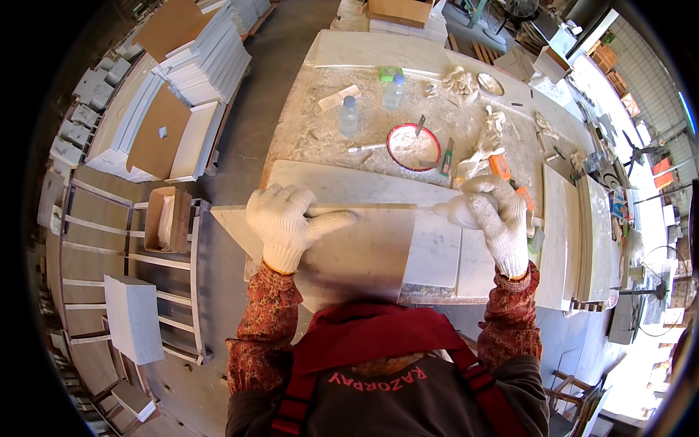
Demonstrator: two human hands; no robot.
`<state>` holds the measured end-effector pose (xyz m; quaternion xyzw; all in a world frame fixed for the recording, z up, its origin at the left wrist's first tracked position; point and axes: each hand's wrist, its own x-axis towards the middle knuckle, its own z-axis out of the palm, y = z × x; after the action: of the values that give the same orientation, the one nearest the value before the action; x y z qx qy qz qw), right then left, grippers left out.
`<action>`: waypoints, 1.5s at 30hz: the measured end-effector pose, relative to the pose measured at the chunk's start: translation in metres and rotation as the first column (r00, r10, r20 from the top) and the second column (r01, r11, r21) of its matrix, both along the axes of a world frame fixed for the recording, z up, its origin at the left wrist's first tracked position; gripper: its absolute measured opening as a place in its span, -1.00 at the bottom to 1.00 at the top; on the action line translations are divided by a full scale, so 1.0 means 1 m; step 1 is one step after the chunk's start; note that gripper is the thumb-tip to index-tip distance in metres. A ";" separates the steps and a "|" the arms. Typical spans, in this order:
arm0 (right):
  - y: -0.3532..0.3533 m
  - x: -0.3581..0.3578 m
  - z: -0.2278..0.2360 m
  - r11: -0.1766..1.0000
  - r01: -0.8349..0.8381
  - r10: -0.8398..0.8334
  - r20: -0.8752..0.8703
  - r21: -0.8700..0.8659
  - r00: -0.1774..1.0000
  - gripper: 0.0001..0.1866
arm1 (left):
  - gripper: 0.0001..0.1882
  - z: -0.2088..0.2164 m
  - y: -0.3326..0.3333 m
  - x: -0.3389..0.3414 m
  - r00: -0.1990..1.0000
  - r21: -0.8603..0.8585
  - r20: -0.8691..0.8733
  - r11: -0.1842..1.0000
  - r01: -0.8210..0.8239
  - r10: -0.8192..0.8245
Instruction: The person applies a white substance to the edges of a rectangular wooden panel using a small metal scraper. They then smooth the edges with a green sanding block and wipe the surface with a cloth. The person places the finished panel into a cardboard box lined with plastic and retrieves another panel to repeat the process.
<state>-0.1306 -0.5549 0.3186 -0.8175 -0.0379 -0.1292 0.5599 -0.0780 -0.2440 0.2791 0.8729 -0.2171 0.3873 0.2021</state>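
Note:
A white knitted glove covers my left hand (285,224), which grips the far edge of a greyish marble tile (357,255) near its left end, the thumb stretched along that edge. The tile is held in front of my chest, over other pale slabs (435,255) on the workbench. My right hand (501,224), gloved as well, is closed around a white squeeze bottle (460,211). Its thin nozzle points left and lies at the right end of the tile's far edge. Whether anything flows from it I cannot tell.
Beyond the slabs, a red-rimmed bowl (394,156) of white paste stands beside a green-handled knife (446,157). Two plastic bottles (348,118) and spare gloves (492,131) lie farther back. At left are a metal rack (164,260) and stacked tiles (211,47); at right, a fan (659,290).

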 end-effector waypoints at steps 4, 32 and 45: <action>-0.002 -0.001 -0.003 1.000 0.020 -0.020 -0.030 0.003 0.999 -0.84 | -0.33 -0.002 0.001 0.001 1.000 0.010 0.020 1.000 0.004 -0.004; -0.007 0.026 -0.024 0.942 0.169 -0.116 -0.192 0.290 0.975 -0.56 | -0.32 -0.003 0.004 -0.003 0.999 0.018 -0.047 1.000 -0.007 0.008; -0.022 0.196 -0.238 0.925 0.175 -0.214 -0.081 -0.337 0.974 -0.68 | -0.33 0.014 0.005 0.000 0.999 0.028 0.042 0.999 0.017 -0.018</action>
<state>0.0659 -0.5766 0.0805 -0.9050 0.0552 -0.1280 0.4020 -0.0780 -0.2386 0.2933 0.8652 -0.2344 0.4011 0.1889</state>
